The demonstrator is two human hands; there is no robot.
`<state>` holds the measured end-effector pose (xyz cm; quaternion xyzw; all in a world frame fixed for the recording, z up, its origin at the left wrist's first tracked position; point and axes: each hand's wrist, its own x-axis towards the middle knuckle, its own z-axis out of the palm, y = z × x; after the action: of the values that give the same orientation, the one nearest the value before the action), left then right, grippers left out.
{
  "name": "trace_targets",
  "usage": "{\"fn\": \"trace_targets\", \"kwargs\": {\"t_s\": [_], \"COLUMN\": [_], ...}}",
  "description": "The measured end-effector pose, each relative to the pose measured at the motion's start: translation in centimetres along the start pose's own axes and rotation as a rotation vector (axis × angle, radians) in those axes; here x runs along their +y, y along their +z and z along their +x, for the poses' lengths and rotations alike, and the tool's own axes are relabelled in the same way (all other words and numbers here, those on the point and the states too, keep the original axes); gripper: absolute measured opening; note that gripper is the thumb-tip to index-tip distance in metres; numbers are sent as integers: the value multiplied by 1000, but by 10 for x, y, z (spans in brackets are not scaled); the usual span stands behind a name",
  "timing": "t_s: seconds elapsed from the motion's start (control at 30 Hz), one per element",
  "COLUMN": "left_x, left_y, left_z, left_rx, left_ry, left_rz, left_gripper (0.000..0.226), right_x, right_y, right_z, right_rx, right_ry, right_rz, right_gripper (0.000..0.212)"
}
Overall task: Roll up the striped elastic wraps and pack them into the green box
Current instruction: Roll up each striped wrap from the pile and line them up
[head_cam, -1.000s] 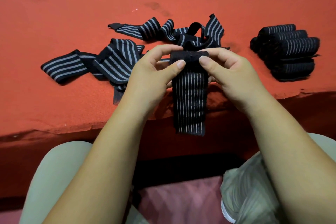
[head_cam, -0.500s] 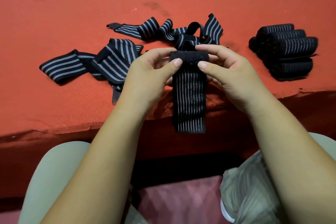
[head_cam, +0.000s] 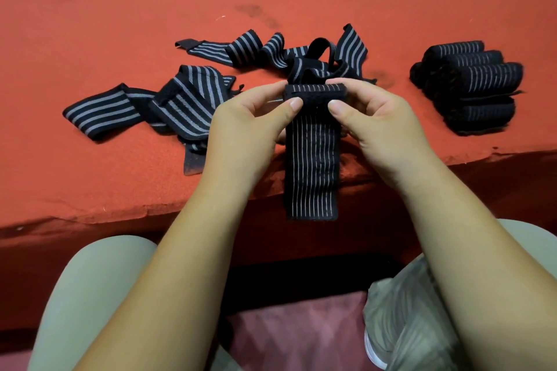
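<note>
Cloth (head_cam: pixel 90 24), red, over the whole tabletop; front edge sagging, running from lower left up toward the right. Wide bare stretch at far left and across the back.

Left of centre: loose wraps (head_cam: pixel 126 108), flat and overlapping, one dark end close to the front edge. Behind the hands: tangle (head_cam: pixel 301 54) of more wraps, one loop standing up.

Left hand (head_cam: pixel 244 132): thumb and curled fingers pinching the left side of the rolled-up top of one wrap (head_cam: pixel 312 159). Wrap held just above the front edge, tail hanging straight down past it, over the gap between the knees (head_cam: pixel 99 280).

Right hand (head_cam: pixel 388 132): mirror pose, thumb on the near face, fingers curled behind, gripping the right side. Thumbs apart, forearms angled inward.

Far right: stack (head_cam: pixel 473 87) of rolled wraps, near the front edge, well apart from the hands, bare cloth between.
</note>
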<state>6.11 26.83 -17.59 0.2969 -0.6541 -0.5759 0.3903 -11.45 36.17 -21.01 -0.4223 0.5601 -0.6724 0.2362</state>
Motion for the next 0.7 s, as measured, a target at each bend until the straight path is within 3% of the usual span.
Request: {"fn": "trace_targets", "kwargs": {"t_s": [0.23, 0.47, 0.7], "left_x": [-3, -1, 1], "left_y": [-6, -7, -8], "left_z": [2, 2, 0], "left_rx": [-74, -85, -54], "left_ry": [46, 45, 16], "left_rz": [141, 99, 64], "left_gripper": [33, 34, 19], "right_x": [0, -1, -2], "right_y": [-5, -4, -5], "right_z": [0, -1, -4], "right_rx": [-68, -49, -74], "right_ry": [9, 29, 11], "right_rz": [31, 43, 32], "right_gripper": [42, 31, 35]}}
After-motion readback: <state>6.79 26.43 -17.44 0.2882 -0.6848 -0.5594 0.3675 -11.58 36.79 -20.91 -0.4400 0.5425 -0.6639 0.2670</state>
